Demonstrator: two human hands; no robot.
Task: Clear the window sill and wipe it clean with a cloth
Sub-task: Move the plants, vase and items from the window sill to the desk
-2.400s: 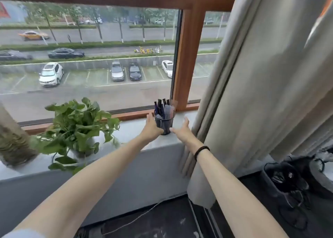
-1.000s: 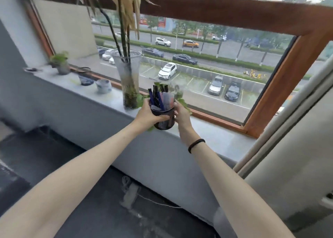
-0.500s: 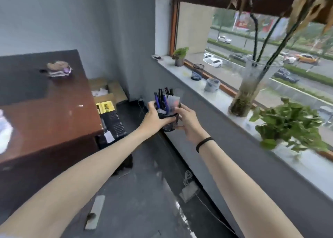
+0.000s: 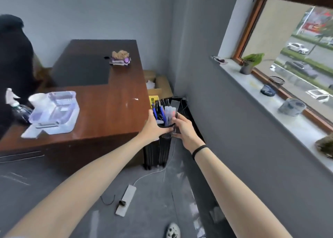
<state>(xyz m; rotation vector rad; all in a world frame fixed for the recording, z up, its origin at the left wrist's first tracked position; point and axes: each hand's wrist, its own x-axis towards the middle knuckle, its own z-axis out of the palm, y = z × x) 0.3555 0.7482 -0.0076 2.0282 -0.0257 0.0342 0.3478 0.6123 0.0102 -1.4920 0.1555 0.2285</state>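
Note:
A dark pen holder (image 4: pixel 166 132) full of pens is in the air just past the right edge of the wooden desk (image 4: pixel 108 108). My left hand (image 4: pixel 152 128) grips its left side and my right hand (image 4: pixel 183 128) grips its right side. The pale window sill (image 4: pixel 266 101) runs along the right wall. On it stand a small potted plant (image 4: pixel 249 64), a dark mesh cup (image 4: pixel 276 80), a dark bowl (image 4: pixel 268 91), a grey pot (image 4: pixel 292 107) and part of a glass vase base (image 4: pixel 326 145).
On the desk lie a clear plastic tray (image 4: pixel 54 110), a white cup (image 4: pixel 37 99) and a small bundle (image 4: pixel 120 57). A person in black (image 4: pixel 12 61) stands at far left. Cardboard boxes (image 4: pixel 158 83) fill the corner. A power strip (image 4: pixel 126 200) and cables lie on the floor.
Both hands lifted the pen holder off the sill and carried it leftward as my view swung from the window toward the desk. The holder now hangs by the desk's right edge.

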